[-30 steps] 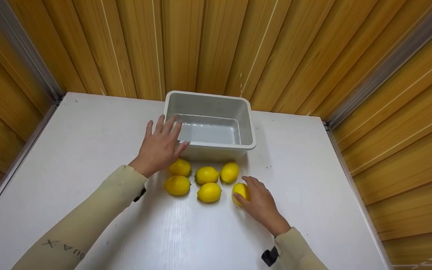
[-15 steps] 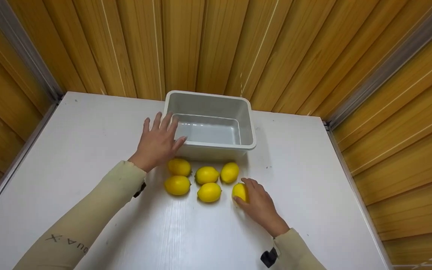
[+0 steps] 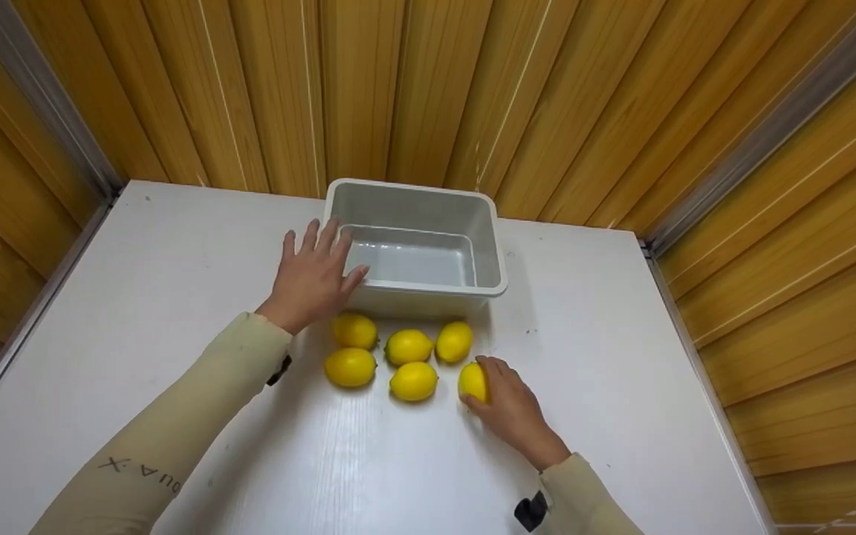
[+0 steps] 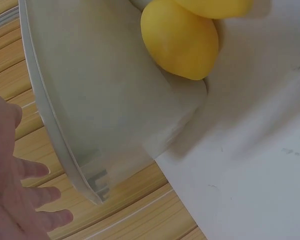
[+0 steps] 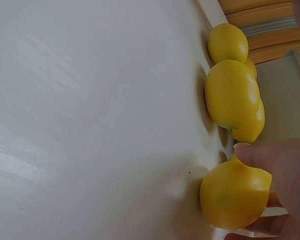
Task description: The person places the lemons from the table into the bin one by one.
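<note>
My right hand [image 3: 515, 412] is at the rightmost lemon [image 3: 472, 383], which is on the white table. In the right wrist view, thumb and fingers are curled round this lemon [image 5: 232, 197], the thumb on one side and the fingers partly hidden behind it. My left hand [image 3: 310, 281] is spread with straight fingers over the left front corner of a light grey bin [image 3: 435, 288]. The left wrist view has the hand [image 4: 20, 185] apart from the bin's outer wall. Several more lemons [image 3: 413, 382] lie in two rows before the bin; the bin's visible floor is bare.
The white table [image 3: 606, 349] extends on both sides of the bin and toward me. Behind the bin stands a wood-patterned panel wall [image 3: 398, 89]. Grey metal rails [image 3: 762, 134] run along the corners where the side panels meet it.
My left hand has shifted slightly left and away from me over the bin's corner. My right hand's fingers and thumb have drawn in a little around the lemon, which has barely moved.
</note>
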`<act>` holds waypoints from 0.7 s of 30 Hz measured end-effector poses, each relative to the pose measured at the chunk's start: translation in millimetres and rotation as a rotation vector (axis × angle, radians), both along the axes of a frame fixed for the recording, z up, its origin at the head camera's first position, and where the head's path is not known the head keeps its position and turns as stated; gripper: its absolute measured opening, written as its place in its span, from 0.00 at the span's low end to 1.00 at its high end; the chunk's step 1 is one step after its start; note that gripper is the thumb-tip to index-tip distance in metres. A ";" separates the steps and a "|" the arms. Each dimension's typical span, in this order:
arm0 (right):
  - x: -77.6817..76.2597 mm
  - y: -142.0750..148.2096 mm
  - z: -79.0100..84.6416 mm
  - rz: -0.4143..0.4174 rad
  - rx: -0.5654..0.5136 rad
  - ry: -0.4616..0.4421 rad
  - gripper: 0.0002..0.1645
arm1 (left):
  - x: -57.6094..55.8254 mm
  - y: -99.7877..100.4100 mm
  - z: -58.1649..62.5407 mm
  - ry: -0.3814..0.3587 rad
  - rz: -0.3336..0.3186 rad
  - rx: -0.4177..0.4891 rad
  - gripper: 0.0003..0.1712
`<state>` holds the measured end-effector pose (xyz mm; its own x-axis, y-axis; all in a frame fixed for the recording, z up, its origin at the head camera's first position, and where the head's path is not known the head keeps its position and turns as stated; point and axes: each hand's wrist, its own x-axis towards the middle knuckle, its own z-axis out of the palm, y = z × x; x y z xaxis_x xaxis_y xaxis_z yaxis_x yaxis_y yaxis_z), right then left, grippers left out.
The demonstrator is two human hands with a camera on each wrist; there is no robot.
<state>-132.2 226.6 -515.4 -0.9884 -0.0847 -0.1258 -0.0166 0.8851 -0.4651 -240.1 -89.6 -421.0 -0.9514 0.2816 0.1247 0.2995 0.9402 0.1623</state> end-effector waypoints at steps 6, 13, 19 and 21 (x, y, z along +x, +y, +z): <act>-1.4 -1.1 -0.4 0.005 0.008 0.013 0.41 | -1.5 1.1 1.4 -0.017 0.003 0.006 0.40; -3.0 -2.2 -1.4 -0.005 0.012 -0.003 0.41 | -2.9 2.6 2.2 -0.030 0.028 0.013 0.40; -2.3 -2.9 -3.6 0.011 0.020 0.014 0.40 | -4.6 2.4 2.2 -0.049 0.041 0.031 0.40; -2.1 -2.9 -4.0 0.020 0.025 0.022 0.39 | -5.5 1.9 2.7 -0.056 0.049 0.028 0.40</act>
